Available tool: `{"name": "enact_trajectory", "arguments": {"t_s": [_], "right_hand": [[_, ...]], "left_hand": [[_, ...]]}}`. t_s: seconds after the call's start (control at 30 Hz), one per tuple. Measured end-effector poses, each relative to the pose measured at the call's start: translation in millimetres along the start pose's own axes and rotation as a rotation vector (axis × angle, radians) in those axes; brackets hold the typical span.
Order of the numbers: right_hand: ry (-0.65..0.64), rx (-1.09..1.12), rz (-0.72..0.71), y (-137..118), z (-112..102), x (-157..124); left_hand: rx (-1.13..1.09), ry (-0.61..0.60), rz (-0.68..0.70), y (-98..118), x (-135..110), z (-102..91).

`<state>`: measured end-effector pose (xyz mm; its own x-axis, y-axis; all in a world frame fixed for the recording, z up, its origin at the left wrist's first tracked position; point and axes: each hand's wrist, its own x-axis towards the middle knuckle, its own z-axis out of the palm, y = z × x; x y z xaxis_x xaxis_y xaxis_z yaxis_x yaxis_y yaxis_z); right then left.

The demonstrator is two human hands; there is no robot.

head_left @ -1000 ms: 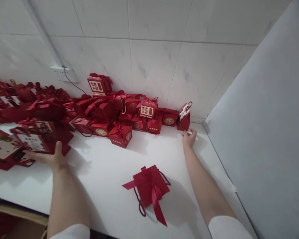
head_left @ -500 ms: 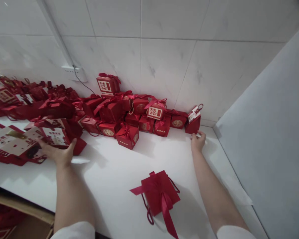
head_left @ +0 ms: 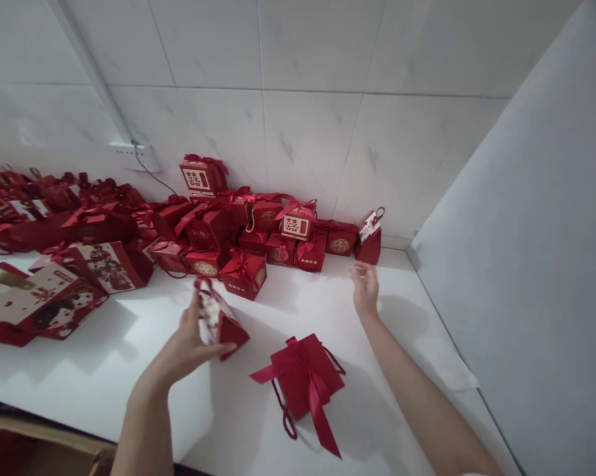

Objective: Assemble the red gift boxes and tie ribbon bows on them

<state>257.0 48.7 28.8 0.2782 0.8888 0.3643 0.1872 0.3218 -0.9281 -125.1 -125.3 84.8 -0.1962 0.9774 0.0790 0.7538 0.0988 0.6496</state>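
My left hand (head_left: pixel 196 344) grips a red-and-white wedge-shaped gift box (head_left: pixel 231 332), fingers along its left side and thumb across the front. My right hand (head_left: pixel 366 291) is at the back right with its fingers loosely curled and apart, holding nothing that I can see. Just beyond it stands a similar wedge-shaped box (head_left: pixel 369 241) with a loop on top. Nearer me, between my forearms, is a red box with a ribbon bow (head_left: pixel 305 377) and dark red cords.
Several red gift boxes (head_left: pixel 209 228) are stacked along the tiled wall (head_left: pixel 308 132). Larger printed boxes (head_left: pixel 65 304) crowd the left of the white table (head_left: pixel 169 423). A pale panel (head_left: pixel 526 231) borders the right. Below the table's front edge is an open carton (head_left: pixel 50 439).
My left hand has taken the wedge-shaped box from the left pile and moved it right, towards the middle. My right hand has drawn slightly away from the standing box.
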Motion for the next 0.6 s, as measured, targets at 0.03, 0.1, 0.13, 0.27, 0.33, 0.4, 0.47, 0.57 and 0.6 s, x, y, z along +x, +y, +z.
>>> {"name": "enact_trajectory", "arguments": {"t_s": [0.03, 0.1, 0.13, 0.27, 0.33, 0.4, 0.47, 0.57, 0.6], "right_hand": [[-0.14, 0.016, -0.029, -16.5, 2.9, -11.4], [-0.44, 0.044, -0.096, -49.1, 6.5, -32.2], [-0.726, 0.054, -0.146, -63.8, 7.3, -41.0], [-0.976, 0.02, -0.097, -97.3, 8.2, -63.5], [-0.871, -0.029, -0.018, -96.5, 7.9, -68.4], [-0.763, -0.097, 0.05, -87.4, 5.6, -70.3], [-0.64, -0.192, 0.088, -74.0, -1.4, -69.5], [-0.391, -0.358, 0.124, -51.7, -24.2, -61.8], [-0.313, -0.395, 0.139, -44.0, -35.0, -56.8]], "left_hand": [[-0.014, -0.076, 0.056, 14.5, -1.0, 12.9], [-0.006, -0.183, 0.103, 46.5, 1.2, 36.8], [0.014, -0.187, 0.112, 62.3, 4.0, 48.0], [0.066, -0.191, 0.228, 105.2, 19.2, 92.5], [0.031, -0.202, 0.29, 110.0, 26.3, 113.5], [-0.047, -0.249, 0.384, 107.1, 31.3, 129.3], [-0.1, -0.304, 0.464, 101.6, 34.1, 135.8], [-0.076, -0.281, 0.516, 93.9, 37.1, 123.7], [-0.059, -0.241, 0.534, 91.1, 38.9, 114.3]]}}
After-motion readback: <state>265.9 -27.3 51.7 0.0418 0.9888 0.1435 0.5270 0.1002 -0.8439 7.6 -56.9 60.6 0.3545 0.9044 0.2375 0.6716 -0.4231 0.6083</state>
